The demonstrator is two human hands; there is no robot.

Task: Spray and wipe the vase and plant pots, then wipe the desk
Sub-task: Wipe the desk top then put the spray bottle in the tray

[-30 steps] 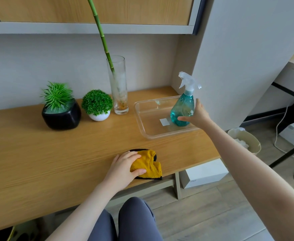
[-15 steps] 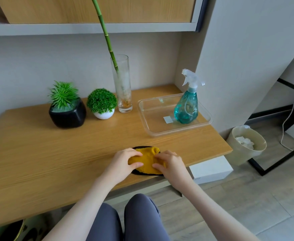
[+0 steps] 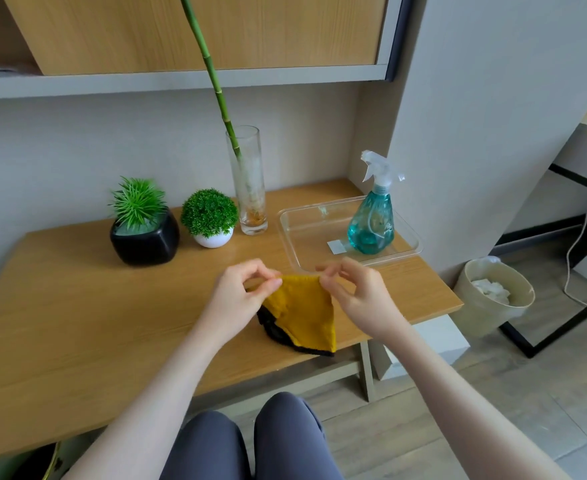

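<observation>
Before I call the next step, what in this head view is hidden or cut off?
- Bamboo stalk: its top leaves the frame at the upper edge.
- Yellow cloth: upper corners are covered by the left hand and right hand pinching them.
- Glass vase: cloudy glass; whether it holds water is unclear.
- Desk: left end and near left corner are cut off by the frame.
- Spray bottle: liquid level is hard to read.

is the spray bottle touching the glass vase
Apart. The head view shows the spray bottle standing in the clear tray, with bare desk between tray and glass vase.
</observation>
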